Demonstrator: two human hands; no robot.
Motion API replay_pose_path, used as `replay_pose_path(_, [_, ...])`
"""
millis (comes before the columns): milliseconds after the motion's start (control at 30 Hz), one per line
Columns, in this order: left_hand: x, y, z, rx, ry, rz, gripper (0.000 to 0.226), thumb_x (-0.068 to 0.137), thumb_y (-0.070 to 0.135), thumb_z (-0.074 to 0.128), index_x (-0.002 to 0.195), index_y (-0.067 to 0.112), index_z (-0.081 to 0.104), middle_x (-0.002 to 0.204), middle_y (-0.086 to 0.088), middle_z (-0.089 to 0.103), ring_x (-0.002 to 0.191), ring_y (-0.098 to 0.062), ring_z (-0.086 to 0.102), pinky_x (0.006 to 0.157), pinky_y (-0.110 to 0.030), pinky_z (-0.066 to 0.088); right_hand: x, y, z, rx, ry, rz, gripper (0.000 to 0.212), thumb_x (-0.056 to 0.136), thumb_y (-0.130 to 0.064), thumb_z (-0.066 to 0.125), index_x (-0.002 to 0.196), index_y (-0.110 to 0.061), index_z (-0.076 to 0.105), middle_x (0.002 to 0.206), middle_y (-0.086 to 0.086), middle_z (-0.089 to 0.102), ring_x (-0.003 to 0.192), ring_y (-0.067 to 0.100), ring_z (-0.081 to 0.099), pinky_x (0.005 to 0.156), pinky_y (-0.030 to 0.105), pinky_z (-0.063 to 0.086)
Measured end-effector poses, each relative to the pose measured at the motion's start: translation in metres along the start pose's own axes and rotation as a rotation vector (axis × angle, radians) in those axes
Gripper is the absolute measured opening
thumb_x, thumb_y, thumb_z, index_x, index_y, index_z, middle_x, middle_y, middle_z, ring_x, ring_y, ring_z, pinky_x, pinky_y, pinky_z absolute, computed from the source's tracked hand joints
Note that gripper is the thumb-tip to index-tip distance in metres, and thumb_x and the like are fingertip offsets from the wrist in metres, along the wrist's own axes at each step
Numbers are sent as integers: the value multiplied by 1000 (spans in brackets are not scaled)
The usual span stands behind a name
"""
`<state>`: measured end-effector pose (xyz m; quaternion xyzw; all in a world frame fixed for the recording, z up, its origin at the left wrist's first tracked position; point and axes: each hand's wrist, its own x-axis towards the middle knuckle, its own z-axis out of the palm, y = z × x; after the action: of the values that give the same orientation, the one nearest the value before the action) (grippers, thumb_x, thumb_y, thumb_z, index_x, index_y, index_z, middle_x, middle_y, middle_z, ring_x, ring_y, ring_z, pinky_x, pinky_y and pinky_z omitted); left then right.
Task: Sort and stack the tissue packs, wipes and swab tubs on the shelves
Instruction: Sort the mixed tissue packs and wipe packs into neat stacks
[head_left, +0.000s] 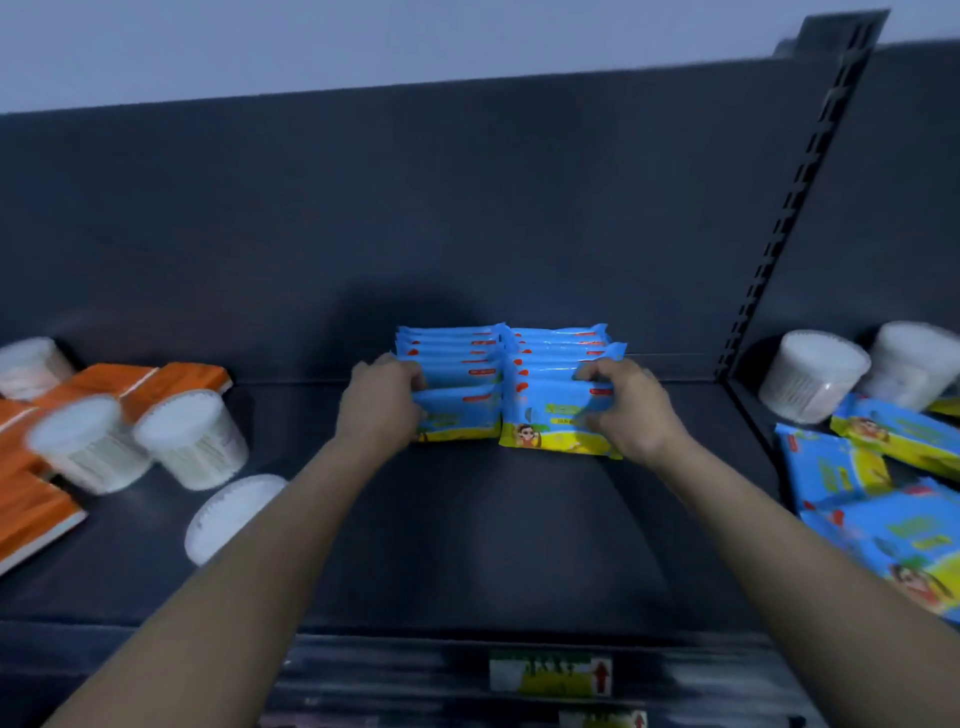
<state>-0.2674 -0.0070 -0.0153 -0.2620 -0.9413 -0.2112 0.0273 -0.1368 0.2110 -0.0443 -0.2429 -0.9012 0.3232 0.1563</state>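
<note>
Two rows of blue and yellow wipe packs stand upright against the dark back panel in the middle of the shelf (467, 545). My left hand (382, 402) grips the left edge of the left row (457, 364). My right hand (628, 405) grips the right edge of the right row (550, 431), fingers curled over the front pack. Several white swab tubs (189, 439) lie tipped over at the left. Orange tissue packs (176, 382) lie flat behind and beside them.
Loose blue wipe packs (831, 467) lie scattered on the neighbouring shelf at the right, with two white swab tubs (813, 374) behind them. A slotted upright post (779, 234) divides the two shelves. A price label (550, 673) sits on the front rail.
</note>
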Motion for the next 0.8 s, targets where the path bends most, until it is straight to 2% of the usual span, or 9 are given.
replay_pose_path(67, [7, -3, 2, 34, 1, 48, 18, 76, 4, 65, 93, 9, 62, 106, -12, 53, 100, -32, 48, 80, -42, 48, -2, -5, 4, -178, 18, -4, 42, 76, -6, 68, 114, -23, 58, 115, 1, 51, 112, 22, 44, 96, 34, 33])
replay_pose_path(133, [14, -6, 3, 27, 9, 65, 20, 75, 3, 63, 94, 9, 61, 106, -13, 51, 100, -32, 48, 77, -40, 47, -3, -10, 5, -212, 68, 9, 42, 77, -1, 61, 112, -23, 57, 110, 0, 48, 112, 23, 40, 89, 31, 28])
replay_pose_path(200, [18, -8, 4, 5, 13, 70, 25, 75, 2, 62, 99, 8, 58, 108, -14, 48, 101, -32, 48, 78, -40, 47, -1, -13, 7, -230, 104, 14, 43, 77, 2, 58, 112, -23, 57, 108, 0, 45, 111, 24, 38, 91, 32, 31])
replay_pose_path(300, [20, -9, 8, 31, -24, 58, 50, 76, 5, 65, 121, 7, 44, 120, -15, 38, 107, -33, 41, 83, -44, 47, 0, -16, 8, -272, 124, 20, 43, 77, -2, 62, 115, -21, 56, 112, 2, 42, 110, 25, 36, 96, 31, 35])
replay_pose_path(367, [20, -8, 9, 58, -55, 52, 61, 75, 6, 65, 129, 9, 36, 125, -15, 32, 107, -33, 39, 80, -43, 48, 0, -17, 9, -319, 106, 23, 47, 77, -12, 68, 120, -19, 52, 117, 4, 38, 109, 24, 34, 98, 31, 36])
replay_pose_path(467, [20, -5, 11, 89, -71, 40, 58, 75, 6, 64, 126, 8, 36, 125, -15, 31, 103, -33, 43, 70, -40, 45, 1, -18, 12, -389, 94, 24, 56, 76, -21, 71, 126, -14, 46, 122, 7, 35, 111, 25, 34, 99, 32, 37])
replay_pose_path(667, [19, -3, 12, 170, -30, 48, 56, 77, 14, 65, 126, 7, 37, 128, -15, 32, 106, -32, 43, 66, -38, 44, 0, -19, 16, -425, 177, -7, 54, 73, -23, 73, 118, -9, 45, 122, 11, 38, 108, 28, 37, 95, 35, 39])
replay_pose_path(800, [15, -5, 13, 221, -32, 62, 66, 78, 21, 67, 133, 9, 33, 130, -14, 32, 110, -32, 40, 67, -37, 43, -4, -21, 11, -477, 176, 17, 61, 73, -31, 74, 121, -10, 41, 124, 10, 38, 111, 27, 38, 94, 35, 39])
